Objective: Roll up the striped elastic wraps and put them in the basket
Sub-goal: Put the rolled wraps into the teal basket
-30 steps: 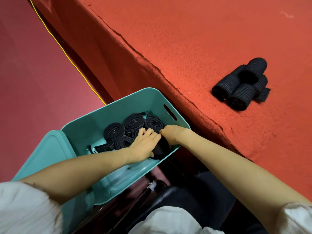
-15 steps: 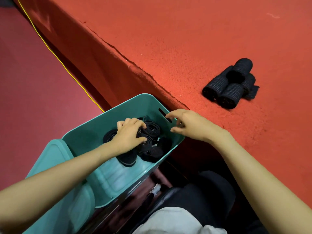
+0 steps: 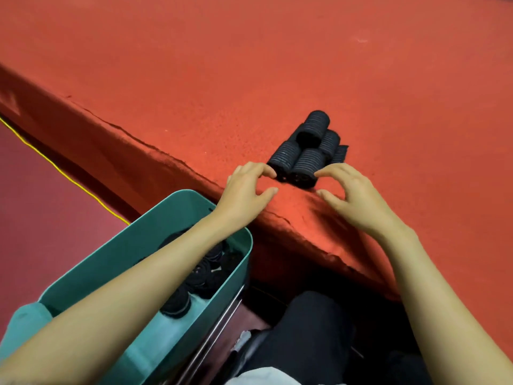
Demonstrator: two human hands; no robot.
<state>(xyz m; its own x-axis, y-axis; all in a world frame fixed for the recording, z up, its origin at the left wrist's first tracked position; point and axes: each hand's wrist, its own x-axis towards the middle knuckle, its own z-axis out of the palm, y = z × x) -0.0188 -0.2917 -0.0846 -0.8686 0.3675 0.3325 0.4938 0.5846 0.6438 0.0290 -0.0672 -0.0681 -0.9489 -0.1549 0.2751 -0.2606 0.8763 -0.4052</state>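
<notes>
Head view, looking down over both bare forearms. On the red tabletop (image 3: 277, 65), close to its front edge: a pile (image 3: 306, 151) of dark ribbed wraps, each rolled up, two side by side at the front with their ends facing the edge, one resting on top, at least one more behind on the right, plus a flatter piece at the far right of the heap. Left hand (image 3: 247, 187) out over the front edge, just left of the pile, fingers (image 3: 259, 168) loosely curved and spread from the thumb, gripping nothing; forefinger tip right at the end of the front left roll, touching or just short of it, hard to tell which. Right hand (image 3: 352, 195) mirrored on the other side, fingers likewise arched and apart from the thumb, empty, forefinger tip by the end of the front right roll, contact not clear.

Below the front edge, at the left: a teal basket (image 3: 155, 218), left forearm crossing above it. Inside, along its right wall, more rolls (image 3: 200, 273) lying on their sides or ends, partly hidden by the arm, number not readable. A shiny rail (image 3: 219, 326) running beside the basket's right wall. Further left, a darker red floor (image 3: 41, 218) with a thin yellow line (image 3: 55, 165) across it. Under the tabletop's edge, between the forearms, dark trousers (image 3: 311, 329)
</notes>
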